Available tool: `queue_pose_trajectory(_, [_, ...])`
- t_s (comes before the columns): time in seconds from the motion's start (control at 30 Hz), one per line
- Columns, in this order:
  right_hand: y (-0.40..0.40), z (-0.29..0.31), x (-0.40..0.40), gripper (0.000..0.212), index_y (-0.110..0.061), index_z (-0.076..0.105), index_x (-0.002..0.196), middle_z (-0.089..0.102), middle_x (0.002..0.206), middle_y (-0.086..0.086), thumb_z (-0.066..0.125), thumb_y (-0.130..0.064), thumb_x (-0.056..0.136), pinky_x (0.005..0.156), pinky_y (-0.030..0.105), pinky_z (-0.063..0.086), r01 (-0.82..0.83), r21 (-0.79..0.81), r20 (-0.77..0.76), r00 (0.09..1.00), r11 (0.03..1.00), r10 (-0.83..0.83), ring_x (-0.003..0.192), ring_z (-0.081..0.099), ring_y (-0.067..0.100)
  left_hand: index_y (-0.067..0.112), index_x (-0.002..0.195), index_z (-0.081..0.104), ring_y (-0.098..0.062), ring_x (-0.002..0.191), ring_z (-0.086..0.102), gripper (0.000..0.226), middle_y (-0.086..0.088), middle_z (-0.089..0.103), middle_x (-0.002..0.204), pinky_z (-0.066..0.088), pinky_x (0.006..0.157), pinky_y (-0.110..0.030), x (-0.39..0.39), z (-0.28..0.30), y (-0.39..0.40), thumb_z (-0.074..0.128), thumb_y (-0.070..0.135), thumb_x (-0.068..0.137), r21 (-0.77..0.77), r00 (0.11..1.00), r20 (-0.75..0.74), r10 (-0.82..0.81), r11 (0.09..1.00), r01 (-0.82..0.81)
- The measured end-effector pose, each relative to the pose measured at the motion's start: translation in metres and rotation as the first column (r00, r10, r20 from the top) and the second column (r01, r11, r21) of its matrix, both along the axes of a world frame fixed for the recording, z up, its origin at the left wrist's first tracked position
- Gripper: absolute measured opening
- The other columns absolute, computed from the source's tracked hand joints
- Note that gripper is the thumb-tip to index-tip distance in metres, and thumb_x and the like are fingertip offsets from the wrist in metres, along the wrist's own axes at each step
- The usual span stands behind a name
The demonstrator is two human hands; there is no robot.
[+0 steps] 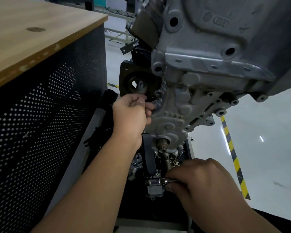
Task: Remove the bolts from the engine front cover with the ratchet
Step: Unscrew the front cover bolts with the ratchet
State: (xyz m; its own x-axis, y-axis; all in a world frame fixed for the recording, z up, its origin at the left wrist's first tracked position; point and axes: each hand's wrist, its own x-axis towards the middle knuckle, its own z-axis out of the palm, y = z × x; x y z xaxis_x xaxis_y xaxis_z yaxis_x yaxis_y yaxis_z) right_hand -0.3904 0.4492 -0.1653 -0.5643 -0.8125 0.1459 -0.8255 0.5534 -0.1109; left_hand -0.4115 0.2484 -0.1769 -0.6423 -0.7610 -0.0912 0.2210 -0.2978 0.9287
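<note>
Left hand (pixel 130 113) fingers curled, pinching at grey cast-metal engine front cover (pixel 173 113) edge, right hand (pixel 203 180) gripping shiny steel ratchet (pixel 160 181) below.

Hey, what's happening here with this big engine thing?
A person is working on the front cover of an engine hung over the floor. Their left hand is up at the cover's left edge, fingers curled there; whether it pinches a bolt is hard to tell. Their right hand is lower down, gripping a shiny metal ratchet above a tray of loose parts. A wood-topped bench stands on the left.
</note>
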Motion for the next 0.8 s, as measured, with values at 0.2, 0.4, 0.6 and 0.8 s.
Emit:
queue_pose_trajectory(0.2, [-0.002, 0.002, 0.003, 0.009, -0.036, 0.074, 0.073, 0.063, 0.062, -0.012, 0.076, -0.045, 0.070, 0.063, 0.031, 0.051, -0.018, 0.080, 0.033, 0.999, 0.997, 0.016, 0.063, 0.065, 0.014, 0.004, 0.096, 0.062, -0.005, 0.040, 0.038, 0.017, -0.002, 0.057, 0.060, 0.026, 0.035, -0.018, 0.004, 0.008, -0.002, 0.049, 0.007, 0.106, 0.222, 0.998, 0.033, -0.047, 0.974, 0.039])
queue_pose_trajectory(0.4, [0.005, 0.016, 0.004, 0.019, -0.036, 0.073, 0.068, 0.056, 0.057, -0.012, 0.069, -0.054, 0.072, 0.056, 0.029, 0.048, -0.090, -0.021, -0.006, 0.996, 0.996, 0.090, 0.055, 0.061, 0.013, 0.007, 0.079, 0.056, -0.004, 0.036, 0.046, 0.036, -0.002, 0.054, 0.063, 0.031, 0.030, -0.014, 0.016, 0.023, -0.021, 0.053, 0.031, 0.105, 0.670, 0.983, -0.152, -0.107, 0.720, 0.181])
queue_pose_trajectory(0.6, [0.008, 0.030, 0.022, 0.063, -0.028, 0.045, 0.058, 0.043, 0.043, -0.008, 0.072, -0.086, 0.049, 0.047, 0.026, 0.036, 0.020, -0.033, 0.059, 0.998, 0.999, -0.018, 0.039, 0.046, 0.018, 0.005, 0.078, 0.054, -0.003, 0.033, 0.046, 0.033, 0.000, 0.050, 0.067, 0.031, 0.028, -0.012, 0.031, 0.027, 0.008, 0.052, 0.024, 0.105, 0.826, 0.949, -0.232, -0.212, 0.473, 0.307])
queue_pose_trajectory(0.8, [0.002, 0.031, 0.035, 0.067, -0.039, 0.043, 0.104, 0.060, 0.069, -0.010, 0.049, -0.087, 0.058, 0.060, 0.024, 0.048, 0.099, 0.015, 0.293, 0.951, 0.995, -0.099, 0.072, 0.066, 0.012, 0.004, 0.090, 0.059, -0.008, 0.037, 0.056, 0.027, -0.005, 0.060, 0.065, 0.040, 0.031, -0.015, 0.043, 0.046, 0.041, 0.056, 0.027, 0.104, 0.810, 0.961, -0.231, -0.150, 0.517, 0.276])
